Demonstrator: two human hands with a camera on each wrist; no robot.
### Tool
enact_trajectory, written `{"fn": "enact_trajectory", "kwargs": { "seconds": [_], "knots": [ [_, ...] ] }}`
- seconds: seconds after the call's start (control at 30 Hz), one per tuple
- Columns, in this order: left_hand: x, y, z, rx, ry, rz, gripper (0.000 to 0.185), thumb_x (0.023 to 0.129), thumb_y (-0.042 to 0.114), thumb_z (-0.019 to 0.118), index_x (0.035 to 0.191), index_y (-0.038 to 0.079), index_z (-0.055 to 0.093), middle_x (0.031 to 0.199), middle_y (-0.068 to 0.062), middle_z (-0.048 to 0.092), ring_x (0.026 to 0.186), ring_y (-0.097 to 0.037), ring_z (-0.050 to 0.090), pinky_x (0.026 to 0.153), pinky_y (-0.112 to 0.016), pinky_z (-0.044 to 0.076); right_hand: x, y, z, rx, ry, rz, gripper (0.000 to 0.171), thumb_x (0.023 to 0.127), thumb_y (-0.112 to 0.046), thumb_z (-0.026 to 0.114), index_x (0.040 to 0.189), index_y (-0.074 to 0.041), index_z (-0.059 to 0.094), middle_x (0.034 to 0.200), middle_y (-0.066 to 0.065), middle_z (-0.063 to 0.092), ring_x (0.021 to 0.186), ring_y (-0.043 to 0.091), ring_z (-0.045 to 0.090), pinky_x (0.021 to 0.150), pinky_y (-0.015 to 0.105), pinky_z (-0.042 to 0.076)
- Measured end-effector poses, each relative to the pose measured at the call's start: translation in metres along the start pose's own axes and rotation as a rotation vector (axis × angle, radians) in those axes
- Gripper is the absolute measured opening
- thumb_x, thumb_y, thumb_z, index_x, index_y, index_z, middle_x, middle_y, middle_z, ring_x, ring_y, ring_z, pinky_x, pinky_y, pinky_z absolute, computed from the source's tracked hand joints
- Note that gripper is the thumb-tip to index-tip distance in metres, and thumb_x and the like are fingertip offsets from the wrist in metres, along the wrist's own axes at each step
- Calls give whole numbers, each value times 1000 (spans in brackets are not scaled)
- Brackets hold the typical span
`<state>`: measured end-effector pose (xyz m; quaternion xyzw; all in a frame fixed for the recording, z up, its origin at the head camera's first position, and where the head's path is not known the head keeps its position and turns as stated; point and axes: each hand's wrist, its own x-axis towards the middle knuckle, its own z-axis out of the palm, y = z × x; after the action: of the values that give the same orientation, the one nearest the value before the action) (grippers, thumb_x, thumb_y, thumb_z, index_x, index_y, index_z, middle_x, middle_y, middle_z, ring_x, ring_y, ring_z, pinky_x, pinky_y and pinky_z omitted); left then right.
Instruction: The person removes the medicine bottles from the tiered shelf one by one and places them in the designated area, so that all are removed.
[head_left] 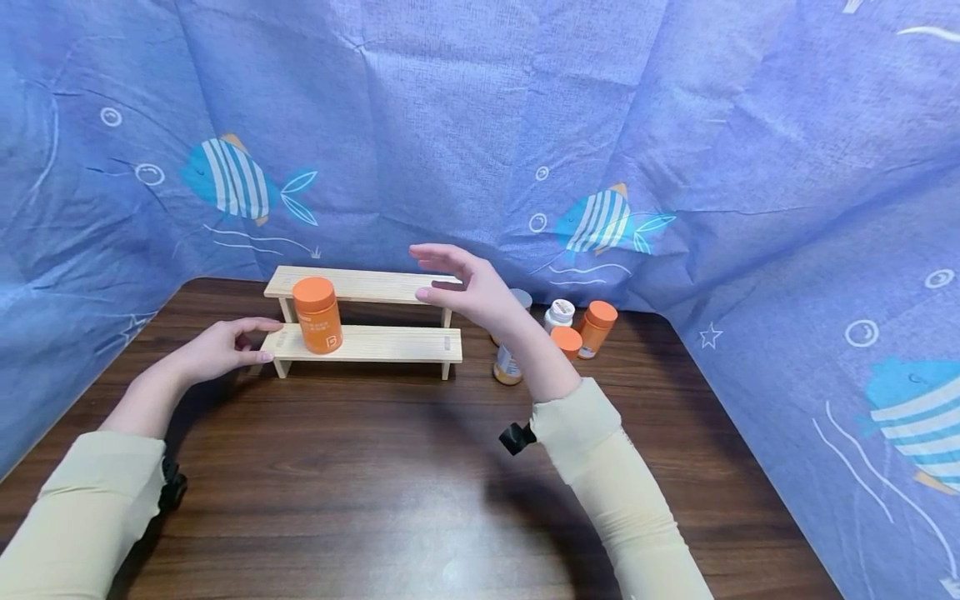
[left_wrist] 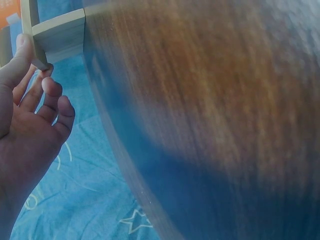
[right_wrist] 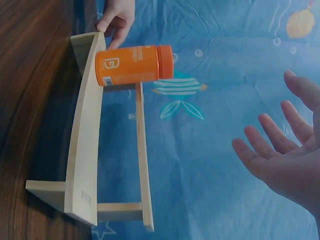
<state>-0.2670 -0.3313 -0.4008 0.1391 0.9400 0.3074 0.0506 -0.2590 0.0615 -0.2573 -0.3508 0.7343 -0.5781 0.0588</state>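
Observation:
A two-step wooden rack (head_left: 397,343) stands toward the back of the table, with an orange bottle (head_left: 320,325) upright near the left end of its lower step. My left hand (head_left: 217,348) pinches that step's left end; in the left wrist view the thumb lies on one side of the board (left_wrist: 59,34) and fingertips meet its edge. Raised in the air by the rack's right end, my right hand (head_left: 474,293) holds nothing. Its fingers are spread and relaxed in the right wrist view, well apart from the orange bottle (right_wrist: 131,66).
Right of the rack, partly behind my right forearm, stand a white bottle (head_left: 558,314), an orange bottle (head_left: 597,329), another with an orange cap (head_left: 567,340) and a clear jar (head_left: 507,369). A blue fish-print cloth (head_left: 465,125) hangs behind the dark wooden table (head_left: 337,483).

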Motion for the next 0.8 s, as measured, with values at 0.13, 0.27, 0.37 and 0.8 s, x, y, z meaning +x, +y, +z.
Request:
{"fn": "enact_trajectory", "kwargs": {
  "seconds": [0.13,0.27,0.37,0.8],
  "knots": [
    [0,1,0,-2,-1,0,57,89,29,66,136,4,47,79,-6,48,66,-18,41,54,-29,38,6,0,7,-35,-28,5,54,86,-7,68,136,-5,49,137,6,51,129,22,44,104,44,36],
    [0,0,0,-4,-2,-2,57,89,30,66,136,4,47,81,-7,49,67,-18,42,54,-29,38,16,11,15,-55,-46,17,54,86,-11,69,137,-12,50,138,-1,50,127,14,44,104,41,37],
    [1,0,1,-5,-6,-6,58,89,31,66,137,5,47,78,-6,47,66,-18,42,54,-29,38,24,20,20,-72,-58,21,56,85,-14,70,137,-16,50,138,-5,49,127,10,44,104,37,38],
    [2,-1,0,-1,-18,-15,59,89,32,66,137,5,46,67,-3,45,63,-17,42,54,-30,38,28,2,50,-61,-105,78,56,86,-11,69,138,-13,47,140,-1,46,129,15,42,104,33,38]
  ]
}}
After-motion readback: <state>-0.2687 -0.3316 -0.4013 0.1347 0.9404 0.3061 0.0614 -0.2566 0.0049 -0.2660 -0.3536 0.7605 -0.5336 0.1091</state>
